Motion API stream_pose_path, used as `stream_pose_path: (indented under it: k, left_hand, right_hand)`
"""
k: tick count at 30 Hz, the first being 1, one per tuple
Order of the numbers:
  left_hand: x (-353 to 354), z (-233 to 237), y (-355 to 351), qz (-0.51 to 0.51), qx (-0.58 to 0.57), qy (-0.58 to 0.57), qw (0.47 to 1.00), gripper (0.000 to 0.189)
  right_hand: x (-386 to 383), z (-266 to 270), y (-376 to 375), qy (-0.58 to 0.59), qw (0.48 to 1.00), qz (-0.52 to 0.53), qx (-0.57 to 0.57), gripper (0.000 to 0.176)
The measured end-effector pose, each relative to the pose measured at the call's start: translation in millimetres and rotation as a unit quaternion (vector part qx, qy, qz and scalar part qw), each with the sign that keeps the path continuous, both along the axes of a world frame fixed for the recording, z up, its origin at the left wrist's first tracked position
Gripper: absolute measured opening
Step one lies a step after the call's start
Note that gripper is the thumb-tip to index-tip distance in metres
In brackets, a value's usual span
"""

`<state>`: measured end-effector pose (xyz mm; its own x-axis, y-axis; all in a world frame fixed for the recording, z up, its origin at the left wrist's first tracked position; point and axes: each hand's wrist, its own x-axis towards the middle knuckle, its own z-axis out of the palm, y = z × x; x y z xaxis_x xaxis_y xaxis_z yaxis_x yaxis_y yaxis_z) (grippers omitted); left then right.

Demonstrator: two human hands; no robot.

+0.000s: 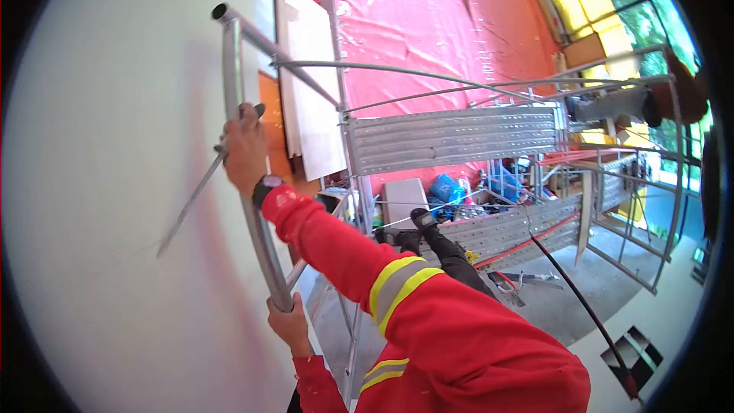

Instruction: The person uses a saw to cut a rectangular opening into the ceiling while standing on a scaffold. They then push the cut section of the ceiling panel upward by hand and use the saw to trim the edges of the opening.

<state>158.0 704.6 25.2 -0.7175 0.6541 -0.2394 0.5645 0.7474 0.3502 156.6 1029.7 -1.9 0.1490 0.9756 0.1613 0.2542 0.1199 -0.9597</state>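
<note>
My right hand (246, 149), with a dark watch at its wrist, is closed at an upright metal tube (264, 248) of a scaffold frame. It holds a tool with a long thin grey blade (186, 208), seen almost edge-on and slanting down toward the white wall (138, 145). A dark end pokes out past my fingers; the tool's exact kind cannot be told. Lower down, my left hand (290, 325) is wrapped around the bottom part of the same tube. Both sleeves are red, and the right one carries yellow and grey bands.
Perforated scaffold planks (459, 140) and thin braces cross the middle, above red sheeting (413, 23). Dark-clad legs (451, 256) stand near a lower plank (527, 233). Another person's leg (612, 107) is at the right. Blue bags (449, 189) and a dark pole (577, 294) lie beyond.
</note>
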Motion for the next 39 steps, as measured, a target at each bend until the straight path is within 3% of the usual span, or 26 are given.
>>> stream_pose_path:
  k: [2, 4, 6, 7, 9, 10, 12, 16, 19, 22, 24, 29, 31, 33, 37, 39]
  left_hand:
    - [-12, -10, -14, 0.012, -0.014, -0.044, 0.999, 0.039]
    - [-48, -41, -53, 0.0, 0.083, -0.201, 0.976, 0.049]
    - [-68, -79, -68, 0.006, 0.075, -0.368, 0.927, 0.046]
    - [-69, -41, -46, -0.011, 0.021, -0.374, 0.927, 0.041]
    - [-16, 52, 20, -0.008, -0.074, -0.346, 0.935, 0.032]
    - [-24, 48, 24, -0.015, -0.06, -0.318, 0.946, 0.033]
    - [-24, 36, 16, -0.034, -0.037, -0.285, 0.957, 0.035]
    - [-27, 35, 12, 0.056, -0.055, -0.305, 0.949, 0.032]
    - [-59, -34, -34, 0.031, -0.02, -0.225, 0.974, 0.052]
    - [-41, -20, -19, 0.063, 0.023, -0.153, 0.986, 0.039]
    - [-31, -5, -2, 0.079, -0.012, -0.15, 0.985, 0.037]
    - [-25, 1, 1, 0.06, -0.017, -0.101, 0.993, 0.04]
    - [-18, 4, -2, 0.044, 0.0, -0.043, 0.998, 0.042]
    - [-3, 13, 4, 0.056, -0.014, 0.002, 0.998, 0.043]
    - [11, 21, -12, 0.099, -0.04, 0.036, 0.994, 0.046]
    - [10, 24, -6, 0.106, -0.072, 0.059, 0.99, 0.047]
  right_hand:
    - [3, 4, 0, -0.016, 1.0, -0.001, -0.016, 0.02]
    - [-56, -55, 10, -0.239, 0.949, -0.153, 0.139, 0.018]
    - [-49, -52, 7, -0.201, 0.974, -0.066, 0.083, 0.02]
    - [-45, -47, 4, -0.183, 0.981, -0.025, 0.052, 0.022]
    - [-11, -3, -6, 0.066, 0.995, 0.041, -0.057, 0.028]
    - [-18, -1, -1, 0.076, 0.996, 0.031, -0.041, 0.028]
    - [-16, -1, -1, 0.069, 0.998, 0.004, -0.011, 0.028]
    - [-33, -28, 0, 0.029, 0.998, 0.037, -0.035, 0.026]
    - [-34, -28, -1, 0.059, 0.998, 0.028, -0.015, 0.023]
    - [-24, -16, 0, 0.121, 0.99, 0.058, -0.043, 0.026]
    - [-19, -12, 0, 0.117, 0.99, 0.069, -0.04, 0.029]
    - [-17, -17, -1, 0.023, 0.998, 0.051, 0.025, 0.037]
    - [-2, -6, -4, -0.125, 0.989, 0.062, 0.057, 0.029]
    - [-10, -32, -8, 0.182, 0.976, 0.122, -0.014, 0.03]
    - [23, 19, -15, -0.007, 0.99, 0.144, 0.005, 0.035]
    - [16, 12, -9, -0.011, 0.991, 0.096, 0.09, 0.041]
